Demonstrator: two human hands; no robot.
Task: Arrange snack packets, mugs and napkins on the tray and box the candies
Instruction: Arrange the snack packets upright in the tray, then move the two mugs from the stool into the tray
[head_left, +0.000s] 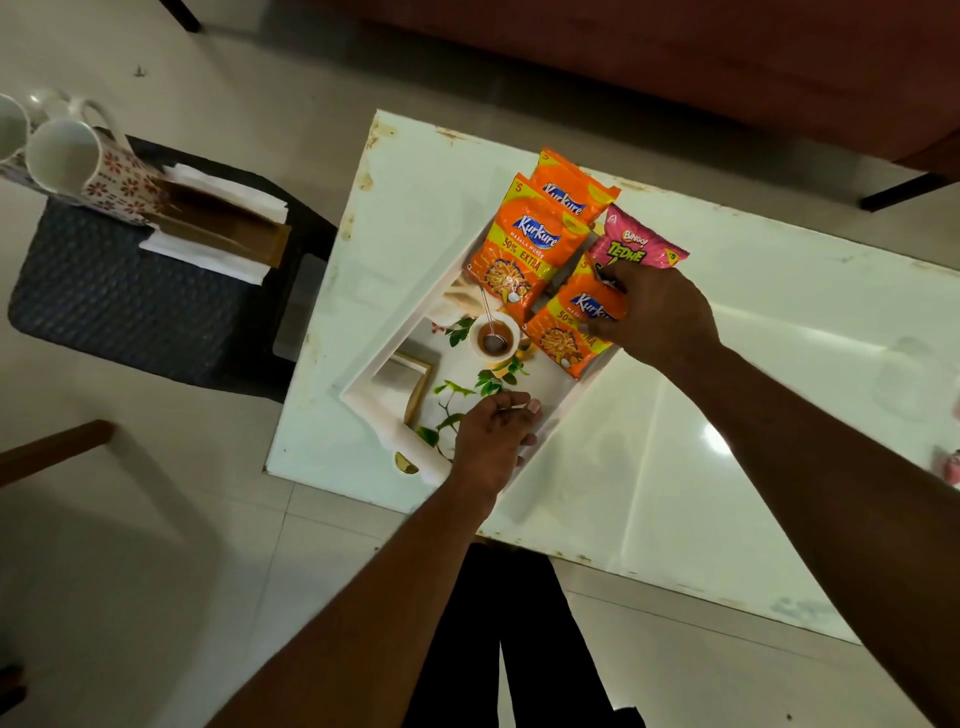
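A white printed tray (395, 332) lies on the white table. Three orange Kurkure packets rest in its far end: one at the back (574, 195), one in front of it (524, 254), one nearest me (566, 332). A pink Bingo packet (636, 241) lies beside them at the tray's far corner. My right hand (660, 317) pinches the nearest orange packet. My left hand (493, 441) grips the tray's near rim. White mugs with red flowers (78, 161) and white napkins (218, 223) sit on the dark stool at left.
The dark woven stool (124, 306) stands to the left of the table (727, 415). A brown sofa (727, 62) runs along the far side. Something small and pink (950, 467) sits at the table's right edge. My legs are below the table's near edge.
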